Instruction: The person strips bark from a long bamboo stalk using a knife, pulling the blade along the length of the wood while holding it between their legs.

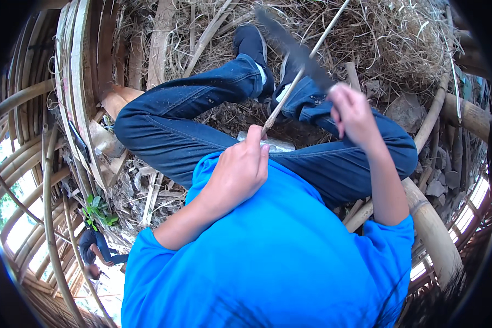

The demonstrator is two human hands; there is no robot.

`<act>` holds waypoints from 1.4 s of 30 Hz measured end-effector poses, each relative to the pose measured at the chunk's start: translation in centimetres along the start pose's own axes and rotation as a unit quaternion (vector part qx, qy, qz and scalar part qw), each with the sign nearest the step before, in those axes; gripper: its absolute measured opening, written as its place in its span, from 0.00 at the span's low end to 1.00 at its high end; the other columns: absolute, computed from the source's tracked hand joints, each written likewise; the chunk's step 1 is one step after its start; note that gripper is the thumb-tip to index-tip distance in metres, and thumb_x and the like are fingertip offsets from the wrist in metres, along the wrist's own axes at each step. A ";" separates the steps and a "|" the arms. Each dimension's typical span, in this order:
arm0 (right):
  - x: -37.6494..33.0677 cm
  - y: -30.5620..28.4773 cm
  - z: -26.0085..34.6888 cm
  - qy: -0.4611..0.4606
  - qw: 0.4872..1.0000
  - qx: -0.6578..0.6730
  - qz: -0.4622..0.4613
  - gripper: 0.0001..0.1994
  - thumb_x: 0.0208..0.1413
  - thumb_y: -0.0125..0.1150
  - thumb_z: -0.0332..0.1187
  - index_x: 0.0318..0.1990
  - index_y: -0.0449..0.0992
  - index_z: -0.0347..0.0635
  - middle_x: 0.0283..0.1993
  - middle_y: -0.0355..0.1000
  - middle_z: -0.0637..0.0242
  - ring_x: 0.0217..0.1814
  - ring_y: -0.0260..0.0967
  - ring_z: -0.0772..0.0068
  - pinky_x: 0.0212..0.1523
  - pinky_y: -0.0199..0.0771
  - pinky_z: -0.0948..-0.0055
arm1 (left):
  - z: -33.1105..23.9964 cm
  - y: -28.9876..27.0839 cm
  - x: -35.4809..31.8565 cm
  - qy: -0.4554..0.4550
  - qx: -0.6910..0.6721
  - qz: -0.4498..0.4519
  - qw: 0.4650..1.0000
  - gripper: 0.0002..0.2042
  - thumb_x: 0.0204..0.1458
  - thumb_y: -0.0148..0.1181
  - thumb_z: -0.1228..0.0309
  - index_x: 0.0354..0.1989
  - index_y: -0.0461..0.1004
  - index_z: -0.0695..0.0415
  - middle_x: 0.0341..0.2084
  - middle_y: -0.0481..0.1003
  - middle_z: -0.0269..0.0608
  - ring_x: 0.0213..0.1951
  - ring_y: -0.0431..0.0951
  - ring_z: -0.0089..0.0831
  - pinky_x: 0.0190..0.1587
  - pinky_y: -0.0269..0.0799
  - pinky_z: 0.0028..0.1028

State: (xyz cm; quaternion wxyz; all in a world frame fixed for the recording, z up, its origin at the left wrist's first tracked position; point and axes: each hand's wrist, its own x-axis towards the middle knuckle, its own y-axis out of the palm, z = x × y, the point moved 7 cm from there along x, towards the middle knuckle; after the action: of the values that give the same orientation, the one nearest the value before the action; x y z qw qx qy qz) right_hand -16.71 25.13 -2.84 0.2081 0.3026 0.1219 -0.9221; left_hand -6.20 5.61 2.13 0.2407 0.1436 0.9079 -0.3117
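Observation:
My left hand [236, 170] is closed around the near end of a thin, pale bamboo strip [291, 90], which slants up and to the right, away from my lap. In my right hand [358, 117] is the handle of a machete [287, 41], its long dark blade pointing to the far left. The blade crosses over the strip's middle; whether the two touch I cannot tell. Between my bent legs in blue jeans [186, 128], a grey block [276, 145] shows partly, just beyond my left hand. My right fingers are slightly blurred.
Curly bamboo shavings [399, 41] cover the ground ahead. Split bamboo lengths [79, 82] stand at the left, and a thick bamboo pole [434, 235] lies close on my right. A rock [405, 112] sits beyond my right knee. Another person [95, 246] is at the lower left.

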 end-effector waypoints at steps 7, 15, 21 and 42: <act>0.0 -1.1 0.0 -0.020 1.000 -0.009 -0.018 0.15 0.66 0.45 0.40 0.32 0.68 0.38 0.15 0.59 0.75 0.11 0.55 0.86 0.11 0.56 0.81 | 0.0 0.1 -0.4 0.001 -0.001 0.000 1.000 0.07 0.58 0.46 0.74 0.42 0.61 0.62 0.20 0.71 0.58 0.27 0.74 0.58 0.31 0.64 0.50; 0.3 0.2 -0.4 -0.018 1.000 0.003 -0.003 0.13 0.65 0.47 0.39 0.34 0.70 0.39 0.16 0.61 0.74 0.11 0.56 0.85 0.11 0.57 0.81 | 0.0 0.2 0.0 -0.014 -0.004 0.016 1.000 0.07 0.58 0.46 0.73 0.43 0.61 0.62 0.20 0.71 0.58 0.27 0.74 0.58 0.32 0.64 0.50; -1.7 2.2 -0.4 -0.036 0.999 -0.020 0.027 0.12 0.64 0.49 0.38 0.33 0.70 0.40 0.16 0.61 0.75 0.11 0.55 0.86 0.11 0.55 0.82 | 0.1 0.0 0.0 -0.013 -0.006 0.004 1.000 0.07 0.58 0.47 0.74 0.42 0.61 0.62 0.19 0.71 0.58 0.27 0.74 0.58 0.31 0.64 0.50; -0.5 -0.5 -1.7 -0.032 0.996 0.061 -0.053 0.15 0.66 0.44 0.40 0.33 0.67 0.38 0.15 0.59 0.75 0.11 0.55 0.87 0.10 0.57 0.83 | 0.5 0.2 -0.1 -0.004 -0.015 0.003 1.000 0.09 0.55 0.52 0.73 0.41 0.62 0.63 0.15 0.70 0.54 0.23 0.74 0.53 0.28 0.65 0.46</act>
State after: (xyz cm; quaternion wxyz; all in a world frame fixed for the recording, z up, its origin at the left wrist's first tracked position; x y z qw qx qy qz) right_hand -15.68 26.32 -3.82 0.1442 0.2785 0.0746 -0.9466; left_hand -5.87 5.45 1.78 0.2474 0.1412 0.9110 -0.2984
